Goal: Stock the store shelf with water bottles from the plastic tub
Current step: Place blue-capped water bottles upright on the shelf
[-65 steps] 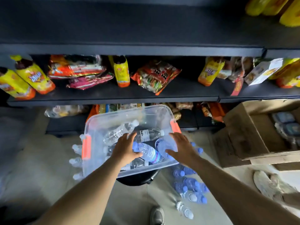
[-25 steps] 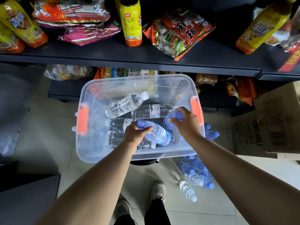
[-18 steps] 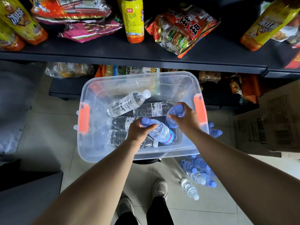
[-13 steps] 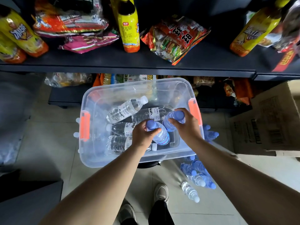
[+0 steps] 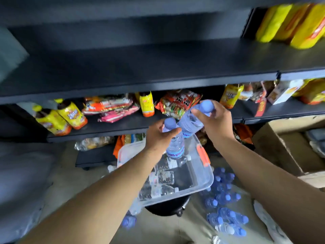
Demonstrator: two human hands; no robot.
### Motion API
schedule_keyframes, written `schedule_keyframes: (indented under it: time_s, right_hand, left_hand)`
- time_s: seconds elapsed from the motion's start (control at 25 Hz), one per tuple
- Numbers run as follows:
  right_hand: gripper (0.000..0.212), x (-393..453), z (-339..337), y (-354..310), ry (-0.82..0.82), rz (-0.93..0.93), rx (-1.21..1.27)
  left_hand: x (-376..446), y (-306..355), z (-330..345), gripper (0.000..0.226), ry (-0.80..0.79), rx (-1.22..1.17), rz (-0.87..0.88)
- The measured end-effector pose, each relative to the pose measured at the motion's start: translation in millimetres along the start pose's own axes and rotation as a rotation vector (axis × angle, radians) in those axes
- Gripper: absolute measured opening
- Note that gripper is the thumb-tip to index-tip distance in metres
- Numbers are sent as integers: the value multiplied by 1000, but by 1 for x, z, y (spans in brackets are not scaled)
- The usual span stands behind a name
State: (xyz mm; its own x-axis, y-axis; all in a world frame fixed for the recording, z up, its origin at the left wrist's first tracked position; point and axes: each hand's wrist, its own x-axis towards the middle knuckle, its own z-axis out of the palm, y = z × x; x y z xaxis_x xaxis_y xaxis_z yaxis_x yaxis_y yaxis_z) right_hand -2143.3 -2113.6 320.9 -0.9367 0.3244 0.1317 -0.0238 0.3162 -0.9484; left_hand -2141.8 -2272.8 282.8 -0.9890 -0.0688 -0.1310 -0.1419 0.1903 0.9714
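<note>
Dark metal shelf [image 5: 140,67] fills the top of the view; its wide upper board is bare on the left and middle, with yellow packs [image 5: 290,23] at far right. The lower board carries snack bags [image 5: 109,108] and yellow drink bottles [image 5: 68,117]. A cardboard box [image 5: 281,147] sits on the floor at right. The clear plastic tub [image 5: 202,182] with orange latches sits below the hands on a dark stool, a few water bottles lying flat inside. More blue-capped bottles [image 5: 225,208] lie loose on the floor beside it.

Left hand [image 5: 158,136] is wrapped round the neck and shoulder of one water bottle [image 5: 175,147], hanging upright above the tub. Right hand [image 5: 214,120] grips a second bottle [image 5: 191,122] near its cap, tilted, just above the first.

Bottles look full, so moderately heavy; thin plastic will dent under squeeze, smooth and likely a bit slippery. The ribbed shoulder under the cap looks the safest hold; the mid-body label area suits setting them upright on the bare board.
</note>
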Motion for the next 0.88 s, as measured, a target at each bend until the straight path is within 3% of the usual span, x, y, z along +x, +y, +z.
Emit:
schedule_keyframes:
  time_s: [0.2, 0.32, 0.52, 0.68, 0.88]
  right_hand:
    - [21, 19, -43, -147, 73, -138, 139]
    - [20, 28, -75, -233, 83, -255, 179]
    - [21, 68, -115, -339, 65, -378, 197]
    - [27, 127, -135, -369, 54, -385, 176]
    - [20, 246, -140, -347, -7, -358, 150]
  left_hand:
    - [-9, 150, -45, 44, -50, 29, 178]
    - [-16, 243, -63, 28, -82, 41, 270]
    - [-16, 374, -77, 33, -70, -2, 394]
    - [18, 443, -60, 39, -95, -10, 450]
    - [120, 467, -15, 41, -97, 26, 411]
